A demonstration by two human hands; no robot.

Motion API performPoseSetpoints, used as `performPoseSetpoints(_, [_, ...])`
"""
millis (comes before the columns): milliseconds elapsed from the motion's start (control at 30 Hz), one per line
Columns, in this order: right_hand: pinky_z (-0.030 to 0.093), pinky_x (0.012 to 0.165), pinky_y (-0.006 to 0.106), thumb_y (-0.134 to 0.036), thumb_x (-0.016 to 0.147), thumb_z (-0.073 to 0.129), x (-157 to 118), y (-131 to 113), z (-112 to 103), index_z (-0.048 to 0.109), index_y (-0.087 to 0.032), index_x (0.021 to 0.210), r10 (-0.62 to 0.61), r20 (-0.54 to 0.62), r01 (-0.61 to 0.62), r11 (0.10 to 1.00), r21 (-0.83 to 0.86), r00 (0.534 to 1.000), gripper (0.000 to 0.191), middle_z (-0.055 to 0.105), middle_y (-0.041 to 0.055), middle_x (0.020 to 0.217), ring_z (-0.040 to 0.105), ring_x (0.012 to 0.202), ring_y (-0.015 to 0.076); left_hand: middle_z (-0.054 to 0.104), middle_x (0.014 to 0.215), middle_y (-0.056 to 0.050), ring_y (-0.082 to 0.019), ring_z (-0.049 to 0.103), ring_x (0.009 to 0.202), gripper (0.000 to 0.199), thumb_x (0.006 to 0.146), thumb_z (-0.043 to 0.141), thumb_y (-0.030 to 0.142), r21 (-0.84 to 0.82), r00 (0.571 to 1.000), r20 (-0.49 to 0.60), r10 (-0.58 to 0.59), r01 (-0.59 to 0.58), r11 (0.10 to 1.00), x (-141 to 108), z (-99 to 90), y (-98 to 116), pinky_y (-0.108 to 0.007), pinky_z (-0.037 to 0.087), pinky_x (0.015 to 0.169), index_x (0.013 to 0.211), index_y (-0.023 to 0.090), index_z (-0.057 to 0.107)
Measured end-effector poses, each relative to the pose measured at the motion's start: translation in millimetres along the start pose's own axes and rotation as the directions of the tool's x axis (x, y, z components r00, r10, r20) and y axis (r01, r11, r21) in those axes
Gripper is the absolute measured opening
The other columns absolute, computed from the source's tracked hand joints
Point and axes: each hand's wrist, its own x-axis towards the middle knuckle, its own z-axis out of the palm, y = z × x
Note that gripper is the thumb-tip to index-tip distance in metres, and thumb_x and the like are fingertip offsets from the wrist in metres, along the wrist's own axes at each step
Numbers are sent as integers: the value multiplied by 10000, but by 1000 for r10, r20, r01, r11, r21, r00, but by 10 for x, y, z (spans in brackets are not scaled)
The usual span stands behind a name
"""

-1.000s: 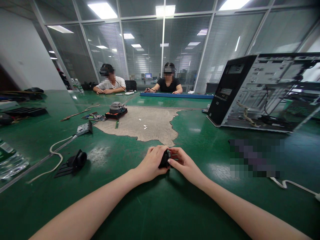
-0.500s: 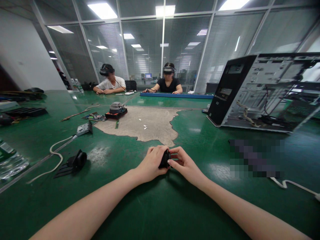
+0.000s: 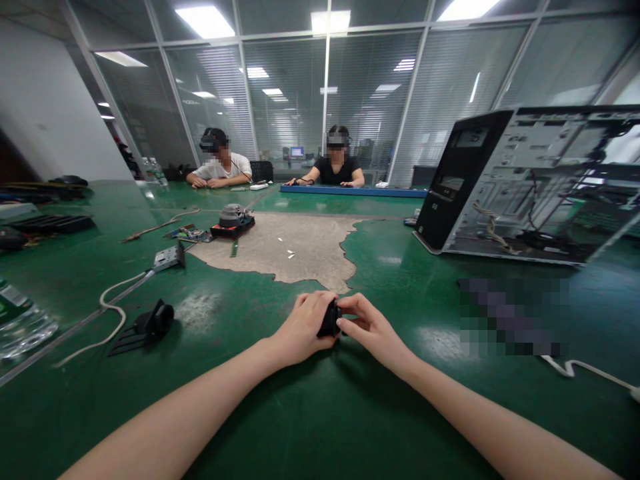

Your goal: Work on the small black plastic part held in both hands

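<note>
My left hand [image 3: 305, 327] is wrapped over a small black part [image 3: 328, 321] in front of me at the table's middle. Its palm and fingers cover most of the part, so I cannot tell its kind. On the right side of the same part, my right hand [image 3: 367, 325] pinches a rounded edge between thumb and forefinger. Further left lies another black plastic piece [image 3: 159, 320] with a round end and flat slats, apart from both hands.
An opened computer case [image 3: 465, 180] stands at the right, with a blurred-out object [image 3: 510, 317] before it. At left are a clear bottle [image 3: 25, 320], a white cable [image 3: 117, 310] and a metal bracket [image 3: 170, 257]. A cooler [image 3: 234, 217] sits farther back. Two people sit opposite.
My right thumb and forefinger have shifted very slightly on the black part's edge. My left hand keeps its hold in the same place.
</note>
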Motion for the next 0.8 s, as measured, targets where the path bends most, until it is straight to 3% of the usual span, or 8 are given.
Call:
performPoseSetpoints(300, [482,765,332,-284,738,548,14,-9,9,449,-201,1009,73,-32,-73,997,-14,997,301,514,56,1009,533,909,161,473,1097,-68,-229,433,1028,567,632,601,183,2,1000,5,-5,5,1000,7,-7,9,-388,309,872,1122,219,317])
performPoseSetpoints(600, [488,740,276,-246,727,561,5,19,-8,474,-224,902,-10,-4,11,999,44,1000,196,507,14,951,521,951,159,466,1110,-68,-229,422,1047,554,633,597,183,6,1000,-2,5,-5,1000,7,5,0,-383,302,877,1112,217,321])
performPoseSetpoints(800, [487,750,309,-251,748,541,-1,15,6,459,-211,918,22,-14,-22,1000,6,1000,193,512,27,944,526,936,163,469,1102,-66,-219,422,1035,535,646,592,185,15,1000,-3,4,-4,1000,10,-3,9,-371,304,879,1106,207,321])
